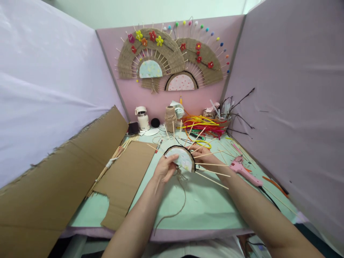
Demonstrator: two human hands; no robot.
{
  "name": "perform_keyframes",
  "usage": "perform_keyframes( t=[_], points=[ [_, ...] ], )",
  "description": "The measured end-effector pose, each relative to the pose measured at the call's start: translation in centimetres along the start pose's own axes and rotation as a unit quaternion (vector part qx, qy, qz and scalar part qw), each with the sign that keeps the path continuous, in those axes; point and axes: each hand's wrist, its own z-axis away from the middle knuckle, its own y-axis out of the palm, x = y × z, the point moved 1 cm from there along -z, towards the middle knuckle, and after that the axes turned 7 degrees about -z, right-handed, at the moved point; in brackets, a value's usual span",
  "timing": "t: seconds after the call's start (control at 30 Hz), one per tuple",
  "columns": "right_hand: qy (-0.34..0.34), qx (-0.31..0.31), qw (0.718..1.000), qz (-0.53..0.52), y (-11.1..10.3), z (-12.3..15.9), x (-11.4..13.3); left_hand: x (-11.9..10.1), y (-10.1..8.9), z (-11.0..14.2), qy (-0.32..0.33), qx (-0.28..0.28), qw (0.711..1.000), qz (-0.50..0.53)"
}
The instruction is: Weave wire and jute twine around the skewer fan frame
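My left hand grips a half-round craft piece at its lower left, thumb across the pale blue patterned face. The piece has a black-trimmed curved edge, and thin wooden sticks fan out from it. Behind the right part of the piece is my right hand, with its fingers bent among the sticks; what its fingertips pinch is partly hidden. A length of brown twine hangs from under the piece down to the table's front.
Cardboard sheets lie on the left. A pink glue gun rests at right. Pipe cleaners, a twine spool and a white bottle stand at the back, below two finished woven fans on the pink wall.
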Motion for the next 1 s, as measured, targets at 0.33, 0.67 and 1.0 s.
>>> perform_keyframes(
  t=[0.33, 0.67, 1.0],
  points=[
    [-0.028, 0.005, 0.999, -0.016, -1.1, 0.4, 1.0, -0.4, 0.8, 1.3, 0.047, 0.052, 0.997, -0.012],
    [-0.048, 0.008, 0.998, -0.035, -1.4, 0.3, 1.1, -0.3, 1.1, 1.1, 0.106, 0.071, 0.992, -0.021],
    [-0.021, -0.001, 1.000, -0.013, -1.3, 0.7, 1.8, -0.3, 1.2, 1.2, 0.089, 0.063, 0.994, -0.027]
  ],
)
